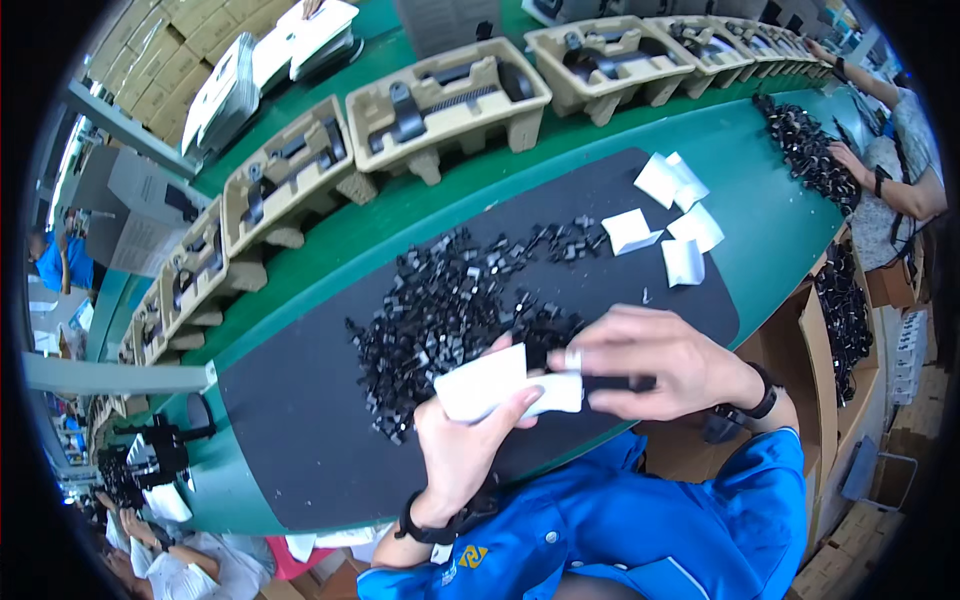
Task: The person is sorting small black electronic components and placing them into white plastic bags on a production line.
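Note:
In my left hand [462, 440] are small white packets [485, 385], pinched under the thumb, with one piece sticking out to the right. My right hand [665, 365] hovers just right of them, smeared by motion; its thumb and fingers look spread, but whether they hold anything is unclear. Small black clip-like parts [450, 300] form a loose pile just beyond my hands on a dark grey mat [300, 450]. More white packets [685, 262] lie at the mat's far right, some overlapping.
Beyond the mat, a row of brown moulded pulp trays [450, 125] with black parts runs along a green belt [310, 255]. A co-worker's hand [850, 160] touches another black heap [810, 150] at right. An open cardboard box [790, 350] stands beside my right arm.

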### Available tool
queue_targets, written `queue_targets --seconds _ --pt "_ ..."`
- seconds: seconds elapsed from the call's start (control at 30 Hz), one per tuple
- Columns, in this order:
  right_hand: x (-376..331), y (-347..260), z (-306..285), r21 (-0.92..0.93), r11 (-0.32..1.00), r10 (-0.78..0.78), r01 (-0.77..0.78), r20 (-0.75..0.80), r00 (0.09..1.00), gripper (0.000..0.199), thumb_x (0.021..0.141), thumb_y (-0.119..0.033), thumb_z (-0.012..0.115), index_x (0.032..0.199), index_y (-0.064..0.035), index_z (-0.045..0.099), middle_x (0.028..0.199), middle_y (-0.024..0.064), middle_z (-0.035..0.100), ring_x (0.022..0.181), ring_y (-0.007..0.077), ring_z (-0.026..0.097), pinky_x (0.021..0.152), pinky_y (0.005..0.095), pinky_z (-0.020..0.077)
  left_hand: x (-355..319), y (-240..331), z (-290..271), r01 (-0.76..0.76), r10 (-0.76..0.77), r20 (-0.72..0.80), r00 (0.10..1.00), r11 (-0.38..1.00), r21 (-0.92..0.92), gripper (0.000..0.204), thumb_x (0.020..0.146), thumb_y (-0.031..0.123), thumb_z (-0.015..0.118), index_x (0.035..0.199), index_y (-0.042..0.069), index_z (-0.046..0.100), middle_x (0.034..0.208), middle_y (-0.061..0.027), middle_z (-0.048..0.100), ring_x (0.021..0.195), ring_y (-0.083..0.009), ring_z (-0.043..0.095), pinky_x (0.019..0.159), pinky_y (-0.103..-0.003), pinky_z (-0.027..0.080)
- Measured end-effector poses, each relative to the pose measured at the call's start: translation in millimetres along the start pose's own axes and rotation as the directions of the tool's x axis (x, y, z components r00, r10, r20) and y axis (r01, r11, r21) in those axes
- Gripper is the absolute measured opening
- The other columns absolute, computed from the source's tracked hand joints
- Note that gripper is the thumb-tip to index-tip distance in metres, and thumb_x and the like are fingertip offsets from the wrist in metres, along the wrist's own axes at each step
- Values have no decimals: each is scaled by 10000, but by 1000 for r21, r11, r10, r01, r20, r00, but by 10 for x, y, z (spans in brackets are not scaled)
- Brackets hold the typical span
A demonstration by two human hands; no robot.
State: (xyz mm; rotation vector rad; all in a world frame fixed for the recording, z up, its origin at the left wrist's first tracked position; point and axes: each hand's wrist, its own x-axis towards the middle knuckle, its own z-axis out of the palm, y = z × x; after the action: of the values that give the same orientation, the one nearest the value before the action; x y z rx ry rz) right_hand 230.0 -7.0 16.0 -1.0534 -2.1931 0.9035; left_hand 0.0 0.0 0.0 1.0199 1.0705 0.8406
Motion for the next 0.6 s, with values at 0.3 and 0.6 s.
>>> queue_targets --seconds 0.3,0.6 --pt "207 119 -348 308 947 47 -91 147 988 119 808 -123 676 803 -4 677 737 84 605 700 210 584 590 311 451 104 227 287 -104 101 27 995 972 210 341 763 -17 705 1083 -95 611 968 -137 679 705 -107 653 598 -224 553" --pt "871 1831 -2672 -629 500 -150 -595 -739 656 187 750 -211 677 709 -37 624 712 111 597 673 286 603 571 383 479 489 818 -318 66 -27 -361 932 993 95 232 872 81 599 1005 -109 593 835 -170 671 645 -216 664 502 -256 506"
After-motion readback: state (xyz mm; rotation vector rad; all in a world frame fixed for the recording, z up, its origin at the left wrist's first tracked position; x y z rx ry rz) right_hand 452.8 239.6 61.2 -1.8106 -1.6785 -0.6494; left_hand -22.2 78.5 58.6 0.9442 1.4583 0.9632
